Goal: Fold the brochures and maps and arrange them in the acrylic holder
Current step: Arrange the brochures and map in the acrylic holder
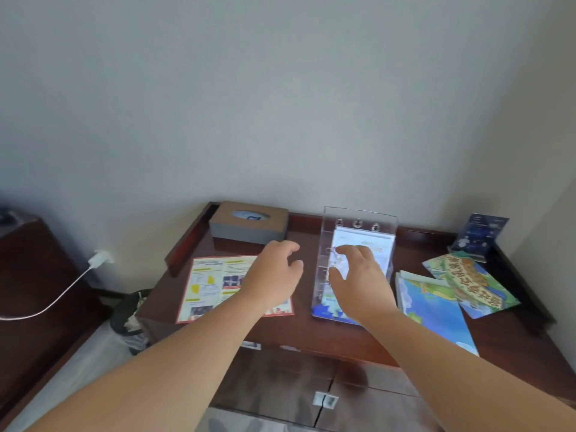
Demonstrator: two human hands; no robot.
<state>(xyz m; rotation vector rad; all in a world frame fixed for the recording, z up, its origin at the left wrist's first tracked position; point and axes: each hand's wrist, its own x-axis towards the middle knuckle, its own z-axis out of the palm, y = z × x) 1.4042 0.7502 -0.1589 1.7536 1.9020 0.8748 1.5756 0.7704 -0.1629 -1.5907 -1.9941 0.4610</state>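
A clear acrylic holder leans back at the middle of the dark wooden table, with a folded white and blue map inside it. My right hand hovers in front of the holder with fingers spread, holding nothing. My left hand is open above the right part of an unfolded red-bordered brochure lying flat on the table. To the right lie a blue map and a green and blue illustrated map, partly overlapping.
A brown tissue box stands at the back left by the wall. A dark blue card stand sits at the back right. Left of the table are a waste bin and a white charger cable.
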